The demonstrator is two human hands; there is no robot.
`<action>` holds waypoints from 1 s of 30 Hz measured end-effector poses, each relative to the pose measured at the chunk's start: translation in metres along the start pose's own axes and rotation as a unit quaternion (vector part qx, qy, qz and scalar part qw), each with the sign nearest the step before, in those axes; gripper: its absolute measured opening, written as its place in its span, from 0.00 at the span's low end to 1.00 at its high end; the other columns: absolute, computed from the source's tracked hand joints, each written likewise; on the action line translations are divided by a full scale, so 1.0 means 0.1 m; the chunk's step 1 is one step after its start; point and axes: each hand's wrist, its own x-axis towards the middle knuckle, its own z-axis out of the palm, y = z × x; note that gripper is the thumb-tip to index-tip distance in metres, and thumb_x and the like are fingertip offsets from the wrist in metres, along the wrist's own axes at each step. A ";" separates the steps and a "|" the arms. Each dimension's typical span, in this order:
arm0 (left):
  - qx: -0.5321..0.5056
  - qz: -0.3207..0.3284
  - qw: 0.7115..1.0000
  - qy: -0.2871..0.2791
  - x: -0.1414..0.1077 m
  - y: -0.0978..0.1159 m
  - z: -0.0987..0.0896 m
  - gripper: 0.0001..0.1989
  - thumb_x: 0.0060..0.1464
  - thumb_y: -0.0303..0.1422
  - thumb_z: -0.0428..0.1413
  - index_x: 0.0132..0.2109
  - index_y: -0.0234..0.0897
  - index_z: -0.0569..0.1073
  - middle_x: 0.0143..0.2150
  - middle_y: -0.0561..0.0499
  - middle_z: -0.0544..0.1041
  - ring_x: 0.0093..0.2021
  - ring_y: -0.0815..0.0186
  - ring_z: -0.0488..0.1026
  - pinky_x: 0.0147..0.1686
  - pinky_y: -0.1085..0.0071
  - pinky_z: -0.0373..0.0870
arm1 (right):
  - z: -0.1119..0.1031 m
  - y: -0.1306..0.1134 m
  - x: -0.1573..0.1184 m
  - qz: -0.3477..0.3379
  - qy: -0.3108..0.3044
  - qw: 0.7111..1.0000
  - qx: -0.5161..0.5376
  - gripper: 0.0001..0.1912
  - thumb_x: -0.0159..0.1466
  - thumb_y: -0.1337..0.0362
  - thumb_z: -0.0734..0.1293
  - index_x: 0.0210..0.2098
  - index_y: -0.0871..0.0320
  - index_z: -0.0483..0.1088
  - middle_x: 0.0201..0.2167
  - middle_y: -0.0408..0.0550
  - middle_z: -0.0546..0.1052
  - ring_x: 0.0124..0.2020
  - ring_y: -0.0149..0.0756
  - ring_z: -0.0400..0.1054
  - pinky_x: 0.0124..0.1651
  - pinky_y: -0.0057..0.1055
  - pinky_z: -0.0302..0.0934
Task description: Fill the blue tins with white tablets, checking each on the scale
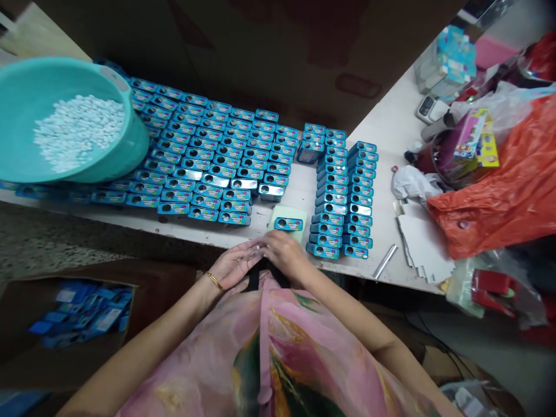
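Right fingers (pixel 270 246) are mostly hidden: the back of the right hand (pixel 284 252) faces the camera and the tips curl in against the left hand (pixel 237 263), so cannot tell how far they are open or whether they grip anything. Left hand is palm up, loosely cupped and open, fingers pointing toward the right hand and partly covered by it; a tiny white piece (pixel 258 248) shows where the two hands meet, too small to make out well, and cannot tell if more sit underneath. Single blue tin (pixel 288 223) lies on a pale green pad (pixel 284 211) on the bench (pixel 391 226), just beyond the right hand, near the knuckles, apart from the fingers and held by neither hand. Dark round spot at one end of the tin; hole or print, cannot tell. Lettering is blurred. Large block of similar tins (pixel 217 156) stands left of the pad; its far left part is covered by a teal basin (pixel 136 139), itself cut off at the left edge, with a heap of small white pieces (pixel 78 133) inside. Two columns of tins (pixel 332 191) stand right of the pad, well apart from the left block. Metal tube (pixel 385 262) lies at the front edge; orange bag (pixel 499 174) hides part of the clutter at right. Lower left, a cardboard box (pixel 160 289) holds blue packs (pixel 95 313), dim and blurry.
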 end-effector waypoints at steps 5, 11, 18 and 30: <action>-0.075 -0.034 0.996 0.040 -0.12 -0.06 -0.16 0.08 0.49 0.22 0.47 0.29 0.31 0.70 0.28 0.48 0.73 0.27 0.69 0.71 0.31 0.71 0.70 | 0.22 -0.40 0.08 -0.028 -0.112 0.992 -0.058 0.14 0.62 0.65 0.58 0.48 0.59 0.61 0.38 0.51 0.68 0.43 0.37 0.59 0.42 0.32 0.59; -0.096 -0.029 0.993 0.054 -0.26 -0.05 -0.20 0.10 0.49 0.27 0.46 0.35 0.31 0.71 0.33 0.44 0.75 0.35 0.62 0.72 0.40 0.63 0.69 | 0.34 -0.39 0.14 -0.060 -0.150 0.985 -0.052 0.11 0.62 0.70 0.57 0.44 0.58 0.62 0.38 0.48 0.67 0.40 0.35 0.59 0.40 0.29 0.58; -0.090 -0.026 0.995 0.023 -0.32 -0.03 -0.16 0.15 0.52 0.31 0.45 0.43 0.28 0.71 0.39 0.42 0.75 0.40 0.61 0.72 0.43 0.62 0.67 | 0.36 -0.36 0.11 -0.086 -0.151 0.985 0.003 0.09 0.63 0.68 0.58 0.42 0.57 0.64 0.39 0.46 0.67 0.41 0.33 0.58 0.40 0.26 0.56; -0.062 -0.076 0.995 0.018 -0.29 -0.01 -0.05 0.16 0.57 0.36 0.45 0.43 0.29 0.71 0.40 0.41 0.75 0.44 0.61 0.72 0.44 0.64 0.68 | 0.28 -0.34 0.04 -0.087 -0.174 0.980 -0.036 0.09 0.60 0.71 0.60 0.40 0.56 0.63 0.40 0.45 0.67 0.42 0.33 0.58 0.39 0.27 0.58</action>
